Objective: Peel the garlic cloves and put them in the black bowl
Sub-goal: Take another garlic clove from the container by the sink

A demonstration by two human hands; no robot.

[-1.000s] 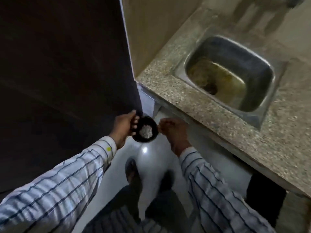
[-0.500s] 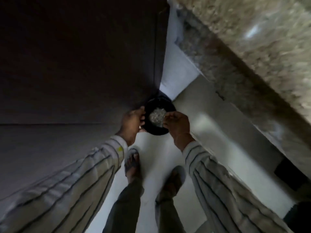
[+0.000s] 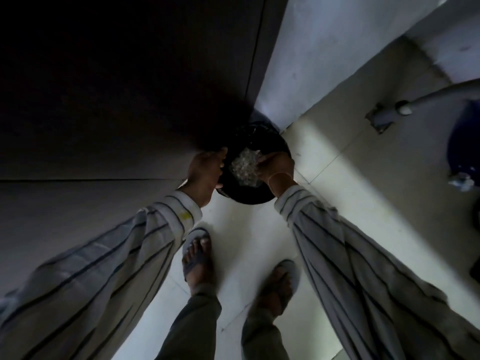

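Observation:
The black bowl (image 3: 246,196) is held low over the floor, near the corner of a dark cabinet. My left hand (image 3: 205,175) grips its left rim, thumb over the edge. A pale, flaky heap of garlic (image 3: 242,166) lies inside; I cannot tell skins from cloves. My right hand (image 3: 276,165) reaches in from the right, its bent fingers touching the heap. Whether they pinch anything is hidden. Behind the bowl, something black and shiny (image 3: 257,131) sits in the corner, too dark to tell apart from the bowl.
A tall dark cabinet (image 3: 130,87) fills the left. A pale wall panel (image 3: 324,48) rises beyond the bowl. A grey pipe (image 3: 428,100) and a blue container (image 3: 465,146) stand at the right. My sandalled feet (image 3: 197,253) stand on the pale floor tiles.
The view has tipped down from the sink and counter to the floor. The bowl has gone lower into the corner, and my right hand has moved onto the heap inside it.

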